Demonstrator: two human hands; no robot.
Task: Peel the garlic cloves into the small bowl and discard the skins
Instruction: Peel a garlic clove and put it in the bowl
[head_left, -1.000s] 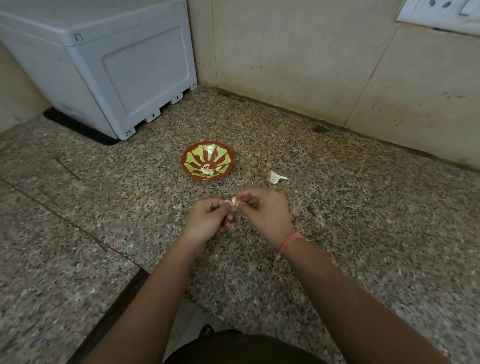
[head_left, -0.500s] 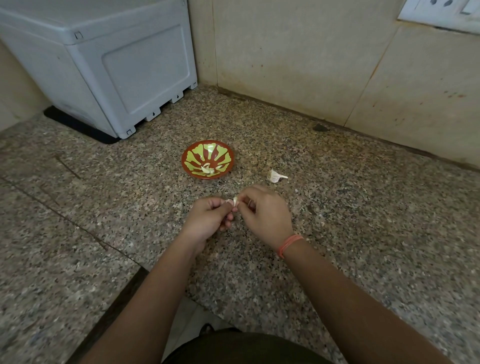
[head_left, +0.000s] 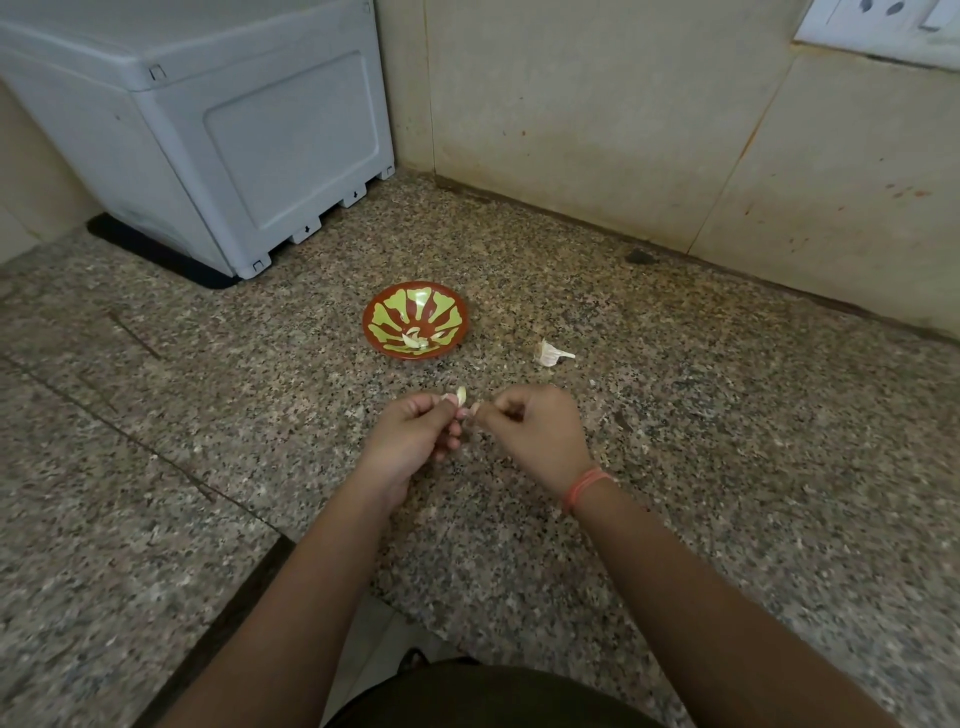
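Fingers (head_left: 448, 414) of left hand (head_left: 415, 441) are curled, thumb and forefinger clamped on a garlic clove (head_left: 461, 397); the pale tip sticks up above the knuckles. Right hand (head_left: 530, 436) fingers are curled too, tips pinching a pinkish bit of skin (head_left: 469, 413) at the clove's lower side. Fingertips of the two hands nearly touch. Both hands are knuckles-up, held above the surface (head_left: 727, 415), forearms coming in from the bottom edge and converging. Orange band (head_left: 584, 486) on right wrist.

Small bowl (head_left: 372, 317), red with green pattern, sits on the surface just beyond the hands, with a couple of peeled cloves (head_left: 415, 340) inside. Another garlic piece (head_left: 550, 353) lies on the surface to the right of the bowl, apart from it. White box unit (head_left: 234, 130) far left, against the wall (head_left: 571, 104).
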